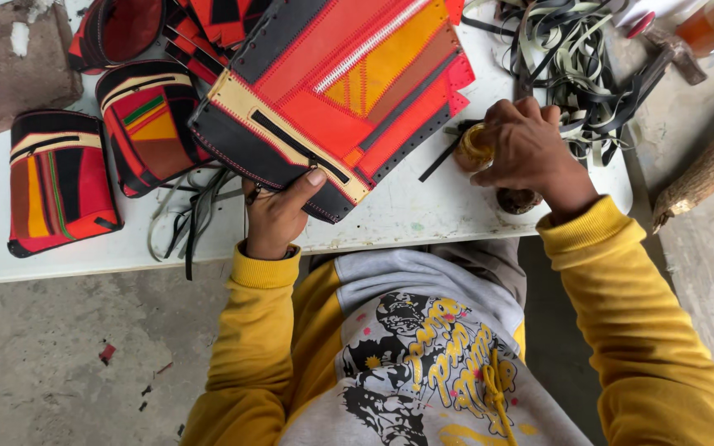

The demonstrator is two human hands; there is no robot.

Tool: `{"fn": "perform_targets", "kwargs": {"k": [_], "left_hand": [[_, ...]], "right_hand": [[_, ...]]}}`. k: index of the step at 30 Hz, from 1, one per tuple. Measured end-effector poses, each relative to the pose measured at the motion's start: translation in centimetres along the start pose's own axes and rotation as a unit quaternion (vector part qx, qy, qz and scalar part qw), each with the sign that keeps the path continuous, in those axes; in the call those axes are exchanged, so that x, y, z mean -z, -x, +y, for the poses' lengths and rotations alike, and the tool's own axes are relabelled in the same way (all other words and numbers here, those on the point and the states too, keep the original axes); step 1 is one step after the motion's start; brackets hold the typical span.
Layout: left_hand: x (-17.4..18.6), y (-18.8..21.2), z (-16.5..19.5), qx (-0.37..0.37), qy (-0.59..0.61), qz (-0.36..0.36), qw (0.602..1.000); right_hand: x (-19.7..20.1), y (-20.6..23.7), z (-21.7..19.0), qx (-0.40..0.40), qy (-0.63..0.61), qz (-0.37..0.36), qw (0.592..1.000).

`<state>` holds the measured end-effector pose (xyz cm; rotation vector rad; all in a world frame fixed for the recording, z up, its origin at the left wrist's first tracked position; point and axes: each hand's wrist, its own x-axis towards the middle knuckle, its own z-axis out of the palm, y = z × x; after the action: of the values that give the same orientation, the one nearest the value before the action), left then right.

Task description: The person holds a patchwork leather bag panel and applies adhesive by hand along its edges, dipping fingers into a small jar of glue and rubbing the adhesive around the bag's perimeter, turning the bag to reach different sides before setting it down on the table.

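White counter (423,219): left hand (278,216) is pinching the red-orange patchwork leather panel's (340,91) near edge; right hand (526,153), fingers curled, is gripping a small amber jar (471,150) just right of it.

Small jar (474,149) mostly hidden under right hand (530,149); contents maybe glue, can't tell.

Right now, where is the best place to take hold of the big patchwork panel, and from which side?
Probably the near black edge of the patchwork panel, approached from the person's side. That corner overhangs the white table, so the left hand already pinches it there, thumb on top. The right hand is busy at a small jar.
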<state>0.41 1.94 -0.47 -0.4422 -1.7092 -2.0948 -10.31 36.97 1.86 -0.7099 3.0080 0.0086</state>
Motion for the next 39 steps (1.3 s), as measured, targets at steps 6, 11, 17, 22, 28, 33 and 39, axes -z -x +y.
{"fn": "perform_targets", "kwargs": {"k": [6,11,17,22,28,33,39], "left_hand": [[-0.7,0.4,-0.9,0.045,0.193,0.01,0.98],[-1.1,0.3,-0.5,0.061,0.237,0.021,0.969],[-2.4,0.3,1.0,0.06,0.229,-0.002,0.972],[-2.9,0.9,1.8,0.069,0.224,-0.022,0.972],[-2.9,1.1,1.9,0.074,0.226,-0.023,0.971],[-2.6,1.1,1.8,0.078,0.234,-0.026,0.969],[-2.4,1.2,1.6,0.08,0.222,-0.04,0.971]], "right_hand": [[1.3,3.6,0.4,0.005,-0.074,0.093,0.993],[3.0,9.4,-0.7,-0.002,-0.198,0.139,0.97],[3.2,10.9,-3.4,0.223,-0.63,0.204,0.715],[2.9,10.0,-4.0,0.212,-0.639,0.193,0.714],[2.7,9.8,-4.0,0.155,-0.575,0.22,0.773],[2.4,9.5,-3.8,0.142,-0.526,0.253,0.8],[2.4,9.5,-3.5,0.12,-0.481,0.275,0.824]]}}
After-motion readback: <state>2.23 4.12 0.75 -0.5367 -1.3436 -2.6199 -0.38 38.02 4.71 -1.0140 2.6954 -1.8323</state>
